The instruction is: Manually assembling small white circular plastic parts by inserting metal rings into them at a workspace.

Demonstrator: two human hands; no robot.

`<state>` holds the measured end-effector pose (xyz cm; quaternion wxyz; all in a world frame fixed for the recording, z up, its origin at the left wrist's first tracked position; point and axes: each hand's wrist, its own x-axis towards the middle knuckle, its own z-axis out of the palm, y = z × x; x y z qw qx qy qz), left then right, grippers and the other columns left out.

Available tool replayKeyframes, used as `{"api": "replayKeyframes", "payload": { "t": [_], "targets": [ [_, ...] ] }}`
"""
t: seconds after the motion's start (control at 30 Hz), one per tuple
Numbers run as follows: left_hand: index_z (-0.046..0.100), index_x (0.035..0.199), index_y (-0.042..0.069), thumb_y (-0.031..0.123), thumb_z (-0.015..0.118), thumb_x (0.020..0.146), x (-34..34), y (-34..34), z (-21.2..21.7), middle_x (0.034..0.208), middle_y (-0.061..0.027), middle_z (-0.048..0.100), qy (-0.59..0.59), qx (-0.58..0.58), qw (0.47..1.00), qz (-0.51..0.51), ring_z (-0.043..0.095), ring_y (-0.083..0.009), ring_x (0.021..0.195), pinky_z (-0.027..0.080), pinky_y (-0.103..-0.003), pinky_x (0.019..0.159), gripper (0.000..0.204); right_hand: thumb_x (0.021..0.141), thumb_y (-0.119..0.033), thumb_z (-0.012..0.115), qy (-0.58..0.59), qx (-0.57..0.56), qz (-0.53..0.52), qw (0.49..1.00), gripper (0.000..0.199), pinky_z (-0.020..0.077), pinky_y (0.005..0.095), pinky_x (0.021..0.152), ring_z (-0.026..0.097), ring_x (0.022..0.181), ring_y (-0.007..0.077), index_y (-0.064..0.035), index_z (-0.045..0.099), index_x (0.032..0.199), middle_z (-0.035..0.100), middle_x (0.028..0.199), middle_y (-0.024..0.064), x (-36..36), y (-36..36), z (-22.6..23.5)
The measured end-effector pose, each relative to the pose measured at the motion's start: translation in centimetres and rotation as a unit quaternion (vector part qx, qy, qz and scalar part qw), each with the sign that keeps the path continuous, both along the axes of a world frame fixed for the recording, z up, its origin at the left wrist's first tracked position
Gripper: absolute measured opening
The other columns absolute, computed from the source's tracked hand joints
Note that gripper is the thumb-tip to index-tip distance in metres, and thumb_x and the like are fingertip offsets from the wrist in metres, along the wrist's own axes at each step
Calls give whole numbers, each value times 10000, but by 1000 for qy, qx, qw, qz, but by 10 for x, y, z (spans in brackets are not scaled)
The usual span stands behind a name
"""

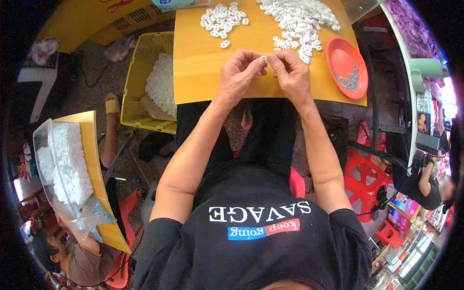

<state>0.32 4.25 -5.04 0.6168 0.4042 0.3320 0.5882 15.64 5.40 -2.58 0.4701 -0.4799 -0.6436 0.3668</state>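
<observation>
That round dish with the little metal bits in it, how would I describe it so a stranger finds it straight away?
Start at the yellow-orange tabletop in front of the person. Go to its right edge, past the big heap of small white rings. There sits the orange-red round dish, the only dish on the table, holding a small pile of grey metal pieces.

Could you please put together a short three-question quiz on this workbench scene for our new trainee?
1. True or false: both hands pinch one small white piece between their fingers.
2. What lies in the orange dish? A) small metal parts B) white rings C) coins
3. On which side of the person does the yellow crate of white pieces stand?

Key: 1. True: the left hand and right hand meet on it above the yellow board. 2. A, the metal parts. 3. The left.
</observation>
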Motion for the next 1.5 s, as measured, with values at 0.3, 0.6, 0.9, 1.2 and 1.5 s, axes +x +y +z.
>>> {"api": "replayKeyframes", "payload": {
  "t": [0.3, 0.6, 0.9, 1.2, 1.5],
  "targets": [
    [593, 955, -30, 128, 633, 914, 0, -2, 2, 811, -38, 625, 11, -6, 1000, 1, 597, -95, 738, 487, -225, 672, 167, 845, -95, 685, -85, 96, 18, 992, 120, 470, 288, 555, 583, 640, 164, 1, 613, 841, 586, 755, 73, 0, 2, 17],
    [594, 987, -16, 120, 632, 918, 0, -1, 3, 869, -46, 640, 31, -25, 999, -8, 606, -107, 778, 490, -235, 721, 158, 858, -95, 679, -49, 55, 10, 997, 117, 471, 249, 559, 567, 610, 115, 9, 625, 854, 612, 738, 61, -3, 1, 1],
    [596, 955, -27, 115, 642, 907, 1, -1, 4, 830, -58, 646, 23, -9, 1000, -1, 615, -113, 729, 498, -237, 676, 157, 877, -95, 662, 15, 7, 34, 999, 120, 470, 225, 552, 570, 600, 94, 19, 642, 844, 591, 741, 35, 7, 1, 16],
    [596, 954, -18, 104, 636, 910, 0, -1, 2, 842, -46, 639, 13, -6, 1000, -5, 606, -107, 740, 488, -230, 680, 136, 855, -33, 652, -178, 207, 41, 961, 73, 453, 289, 578, 583, 660, 207, 20, 604, 871, 592, 776, 114, 4, 6, 18],
    [585, 957, -2, 114, 635, 913, 1, 0, 1, 831, -34, 626, 15, -34, 999, 0, 601, -95, 735, 493, -224, 680, 134, 854, -28, 623, -123, 162, 3, 979, 91, 455, 381, 586, 563, 670, 310, 4, 548, 815, 546, 741, 131, -8, 1, 11]
  ]
}}
